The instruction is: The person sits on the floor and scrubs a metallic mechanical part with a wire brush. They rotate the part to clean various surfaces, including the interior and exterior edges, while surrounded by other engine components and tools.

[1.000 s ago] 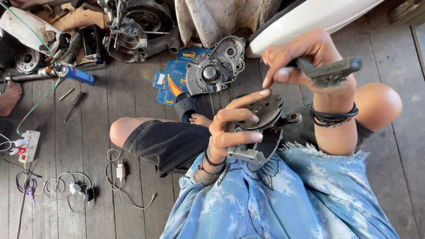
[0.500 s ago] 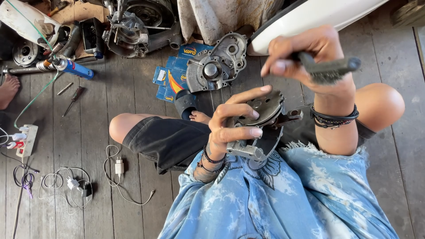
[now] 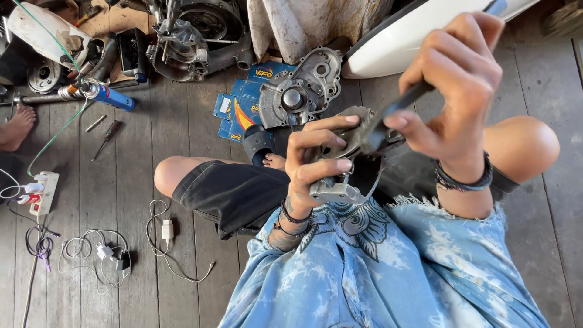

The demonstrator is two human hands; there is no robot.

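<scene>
Tool brought down onto the held engine part

Nearest us, our left hand (image 3: 316,161) is closed around a grey metal engine part (image 3: 343,176), fingers curled over its top edge, holding it up above our lap between the knees. Our right hand (image 3: 452,91) grips a dark bar-shaped tool (image 3: 395,112) in a tight fist; half a second ago the tool lay level, well above and apart from the part, and now it slants down with its lower end touching the part's upper edge. We judge work on the part has just begun: prying or scraping, we cannot tell which. Beyond, a grey engine cover (image 3: 300,91) rests on blue cartons (image 3: 240,112) on the plank floor (image 3: 170,140); farther off, an engine case (image 3: 200,36) and a blue spray can (image 3: 109,96).
</scene>
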